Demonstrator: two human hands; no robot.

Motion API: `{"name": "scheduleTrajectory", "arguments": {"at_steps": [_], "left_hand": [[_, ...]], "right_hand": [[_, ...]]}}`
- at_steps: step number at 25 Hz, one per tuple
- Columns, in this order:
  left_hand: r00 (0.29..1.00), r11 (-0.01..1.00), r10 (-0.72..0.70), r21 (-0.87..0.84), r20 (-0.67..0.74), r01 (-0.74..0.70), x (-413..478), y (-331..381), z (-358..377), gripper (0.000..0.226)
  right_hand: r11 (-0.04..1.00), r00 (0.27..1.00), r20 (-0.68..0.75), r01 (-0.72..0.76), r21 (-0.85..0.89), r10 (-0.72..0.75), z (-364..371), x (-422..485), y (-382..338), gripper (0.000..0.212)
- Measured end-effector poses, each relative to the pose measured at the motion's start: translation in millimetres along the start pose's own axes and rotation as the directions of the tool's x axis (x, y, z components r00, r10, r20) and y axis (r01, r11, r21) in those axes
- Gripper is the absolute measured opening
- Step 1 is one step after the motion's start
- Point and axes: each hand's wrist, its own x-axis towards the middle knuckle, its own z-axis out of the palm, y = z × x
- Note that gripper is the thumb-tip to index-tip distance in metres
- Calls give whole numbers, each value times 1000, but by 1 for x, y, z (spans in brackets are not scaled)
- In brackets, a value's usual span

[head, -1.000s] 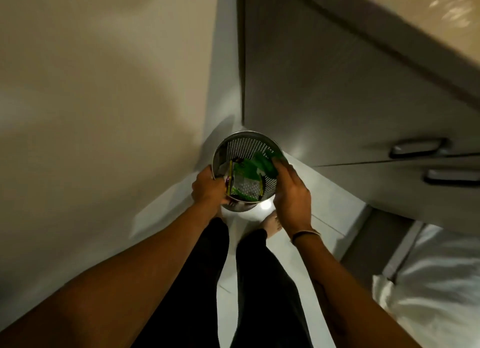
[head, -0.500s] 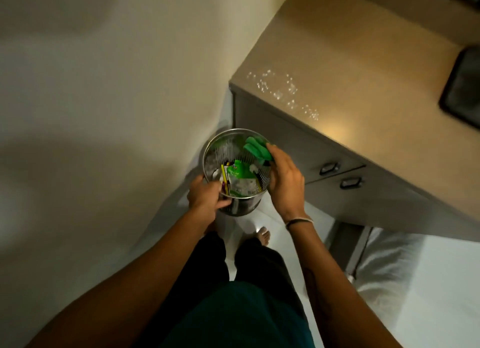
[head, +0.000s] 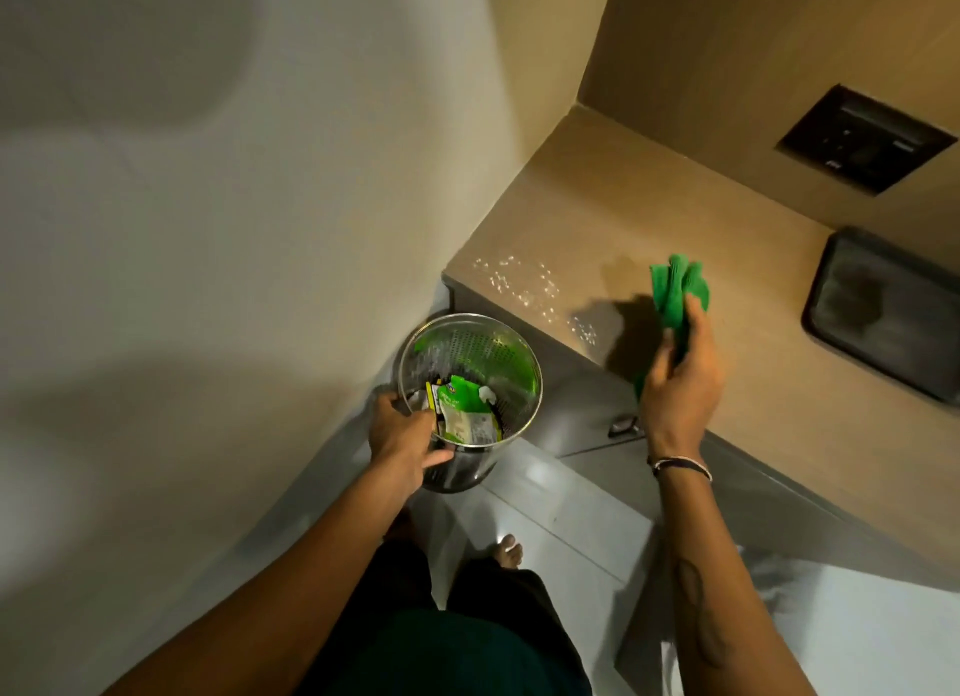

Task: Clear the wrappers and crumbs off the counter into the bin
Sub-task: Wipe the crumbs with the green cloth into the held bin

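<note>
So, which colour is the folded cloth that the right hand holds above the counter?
Bright green. The folded cloth in the right hand shows best in the head view.

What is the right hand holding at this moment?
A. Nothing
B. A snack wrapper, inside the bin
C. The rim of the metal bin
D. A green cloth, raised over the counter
D: the right hand grips a green cloth above the counter, near the crumbs; the left hand holds the bin.
</note>
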Motion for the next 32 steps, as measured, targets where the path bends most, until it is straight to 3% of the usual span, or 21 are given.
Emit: {"name": "scheduleTrajectory", "arguments": {"at_steps": [3, 6, 10, 23, 32], "left_hand": [[1000, 999, -29, 18, 3, 29, 1, -2, -1, 48], [999, 998, -50, 25, 10, 50, 5, 2, -2, 50], [998, 997, -56, 46, 17, 55, 10, 3, -4, 51], [998, 988, -68, 137, -8, 69, 29, 6, -5, 43], [996, 985, -86, 149, 2, 85, 26, 15, -10, 47]], "right_hand": [[961, 970, 222, -32, -273, 96, 22, -1, 13, 51], [957, 961, 256, -32, -287, 109, 28, 3, 13, 66], [884, 946, 316, 88, -459, 70, 24, 11, 21, 70], [833, 960, 251, 36, -552, 125, 66, 17, 7, 80], [882, 944, 321, 85, -463, 77, 123, 27, -48, 91]]}}
